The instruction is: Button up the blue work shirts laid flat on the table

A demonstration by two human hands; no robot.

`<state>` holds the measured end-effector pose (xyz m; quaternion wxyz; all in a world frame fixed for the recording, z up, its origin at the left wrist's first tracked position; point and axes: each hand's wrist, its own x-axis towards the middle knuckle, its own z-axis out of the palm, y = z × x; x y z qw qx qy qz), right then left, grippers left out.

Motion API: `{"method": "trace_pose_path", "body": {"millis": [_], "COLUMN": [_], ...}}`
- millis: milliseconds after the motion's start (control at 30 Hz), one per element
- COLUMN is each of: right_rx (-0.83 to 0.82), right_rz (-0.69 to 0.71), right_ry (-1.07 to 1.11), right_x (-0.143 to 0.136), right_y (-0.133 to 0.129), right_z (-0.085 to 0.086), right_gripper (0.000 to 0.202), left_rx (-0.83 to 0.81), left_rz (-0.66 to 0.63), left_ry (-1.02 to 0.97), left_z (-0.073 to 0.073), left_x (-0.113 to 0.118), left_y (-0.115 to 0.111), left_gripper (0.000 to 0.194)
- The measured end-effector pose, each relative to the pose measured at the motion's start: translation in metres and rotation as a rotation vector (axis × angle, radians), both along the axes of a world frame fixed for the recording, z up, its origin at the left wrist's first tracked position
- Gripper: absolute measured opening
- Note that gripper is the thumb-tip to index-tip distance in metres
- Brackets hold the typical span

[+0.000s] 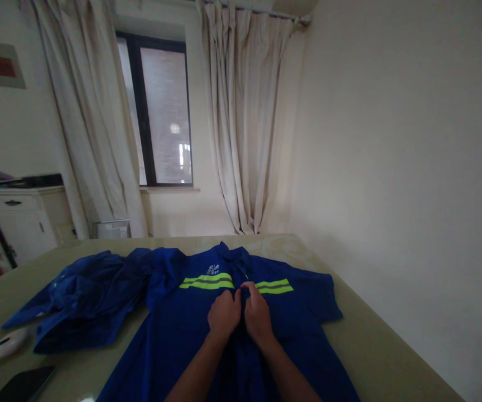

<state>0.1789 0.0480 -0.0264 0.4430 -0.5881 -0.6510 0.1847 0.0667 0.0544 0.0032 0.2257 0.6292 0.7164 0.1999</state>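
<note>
A blue short-sleeved work shirt (pixel 295 301) with yellow-green and grey reflective stripes lies spread on the table, its collar towards the far side. White lettering sits above the stripe on the left of its chest. My left hand (pixel 225 314) pinches the front opening just below the stripes. Close beside it, my right hand (pixel 258 314) grips the other edge of the same opening, thumb and fingers pressed together. Whether a button is between the fingertips is too small to make out.
Another crumpled blue garment (pixel 86 296) lies on the table (pixel 375 346) to the left, against the shirt's sleeve. Nearer me are a white rounded object (pixel 10 343) and a dark phone-like slab (pixel 25 384). A wall (pixel 412 167) runs along the table's right edge.
</note>
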Motion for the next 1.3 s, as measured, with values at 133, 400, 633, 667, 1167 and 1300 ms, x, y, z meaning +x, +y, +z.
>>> {"method": "trace_pose_path", "body": {"millis": [133,400,633,667,1167,1300], "right_rx": [-0.045,0.001,0.050,0.058,0.121,0.104], "right_rz": [-0.042,0.001,0.028,0.029,0.065,0.055], "right_ry": [-0.040,-0.059,-0.190,-0.203,-0.143,-0.129], "right_x": [-0.002,-0.005,-0.007,-0.008,-0.006,-0.005], "right_y": [0.001,0.000,-0.007,-0.008,-0.007,-0.006], "right_z": [-0.001,0.000,0.003,0.003,0.002,0.000], "right_gripper": [0.037,0.019,0.016,0.016,0.018,0.018], "left_rx": [0.067,0.199,0.295,0.305,0.353,0.334], "left_rz": [0.013,0.023,0.020,0.013,-0.004,-0.019], "left_ry": [-0.038,-0.246,-0.335,-0.344,-0.487,-0.530], "left_z": [-0.009,-0.018,-0.027,-0.027,-0.032,-0.033], "left_x": [-0.002,-0.014,-0.014,-0.014,-0.015,-0.017], "left_y": [0.007,0.003,0.005,0.005,0.006,0.008], "left_gripper": [0.038,0.028,0.033,0.034,0.027,0.025]}}
